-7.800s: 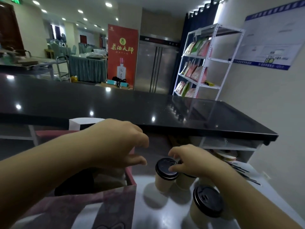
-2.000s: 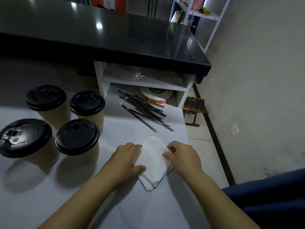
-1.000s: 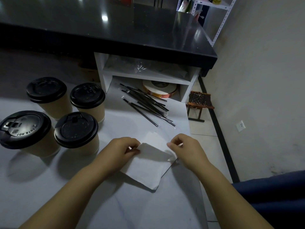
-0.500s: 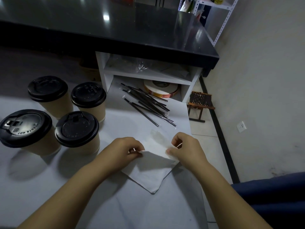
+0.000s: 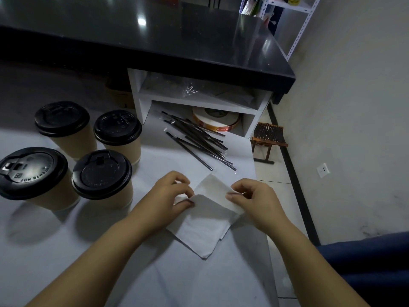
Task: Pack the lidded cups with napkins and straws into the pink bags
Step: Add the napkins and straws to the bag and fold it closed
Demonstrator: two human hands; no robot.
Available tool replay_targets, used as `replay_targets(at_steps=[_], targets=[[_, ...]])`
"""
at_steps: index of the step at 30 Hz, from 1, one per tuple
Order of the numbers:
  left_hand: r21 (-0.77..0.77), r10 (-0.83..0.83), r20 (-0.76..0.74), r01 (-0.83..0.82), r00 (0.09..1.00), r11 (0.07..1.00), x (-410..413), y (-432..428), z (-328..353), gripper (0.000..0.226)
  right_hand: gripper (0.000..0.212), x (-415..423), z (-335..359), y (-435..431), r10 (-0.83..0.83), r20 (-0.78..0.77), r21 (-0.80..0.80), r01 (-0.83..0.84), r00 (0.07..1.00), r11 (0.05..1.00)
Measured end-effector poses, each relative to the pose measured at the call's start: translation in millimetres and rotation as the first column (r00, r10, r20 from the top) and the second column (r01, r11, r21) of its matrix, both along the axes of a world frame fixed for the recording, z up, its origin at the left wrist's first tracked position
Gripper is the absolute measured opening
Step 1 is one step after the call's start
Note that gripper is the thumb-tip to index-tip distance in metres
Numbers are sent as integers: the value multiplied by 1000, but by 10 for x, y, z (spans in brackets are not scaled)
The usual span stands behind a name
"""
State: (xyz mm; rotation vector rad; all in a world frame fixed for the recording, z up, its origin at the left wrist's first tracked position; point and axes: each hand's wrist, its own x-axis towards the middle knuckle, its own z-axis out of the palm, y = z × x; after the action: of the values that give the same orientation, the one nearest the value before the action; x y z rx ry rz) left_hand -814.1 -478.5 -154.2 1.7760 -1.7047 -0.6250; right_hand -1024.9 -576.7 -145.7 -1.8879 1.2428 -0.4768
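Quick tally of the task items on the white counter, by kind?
Lidded paper cups: 4
Napkin stack: 1 (sheets can't be counted)
Straw pile: 1 (wrapped black straws overlap, so no single count)
Total: 6

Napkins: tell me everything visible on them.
The napkins are a thin stack of white, soft-looking paper squares. They lie on the white table near its right edge, with one corner pointing at the viewer. Layered edges show on the near right side. The top sheet is lifted off the rest along its far edge. The left hand pinches its left corner and the right hand its right. The straws lie just beyond.
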Motion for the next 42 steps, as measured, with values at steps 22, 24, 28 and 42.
replay_targets(at_steps=[22,24,28,42], targets=[[157,203,-49,-193,978,968,163,-98,-184,46,42,1054,-220,-775,72,-607,-370,-361,792,856],[165,207,-54,-196,977,967,179,-83,-194,47,35,1086,-233,-759,67,-620,-399,-388,782,831],[180,218,-57,-204,974,962,205,-73,-192,47,24,1103,-217,-729,87,-610,-385,-391,787,836],[234,295,-87,-268,952,935,161,-19,-131,54,17,1010,-66,-684,166,-701,-247,-455,693,856]])
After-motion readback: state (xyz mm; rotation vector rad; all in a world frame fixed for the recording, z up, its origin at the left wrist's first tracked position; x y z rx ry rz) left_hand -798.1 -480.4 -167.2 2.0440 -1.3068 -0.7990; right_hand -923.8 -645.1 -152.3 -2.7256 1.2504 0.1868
